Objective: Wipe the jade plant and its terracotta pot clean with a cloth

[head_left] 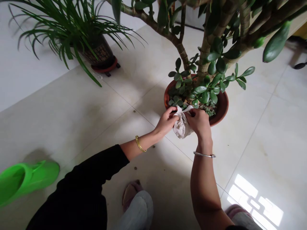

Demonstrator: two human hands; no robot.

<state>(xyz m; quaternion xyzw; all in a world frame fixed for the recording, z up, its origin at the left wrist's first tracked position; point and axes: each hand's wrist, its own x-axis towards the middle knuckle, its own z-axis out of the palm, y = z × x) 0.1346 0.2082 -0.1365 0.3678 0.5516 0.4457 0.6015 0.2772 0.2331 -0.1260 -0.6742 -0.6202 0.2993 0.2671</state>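
Observation:
Both of my hands grip a crumpled white cloth at the near rim of a round terracotta pot. My left hand, with a gold bangle on the wrist, pinches the cloth's left side. My right hand, with a silver bangle, closes on its right side. The pot holds a jade plant with thick stems and fleshy green leaves that rise above my hands.
A second plant with long thin leaves stands in a dark pot on a red saucer at the back left. A green watering can lies on the tiled floor at the left. My slippered feet are below.

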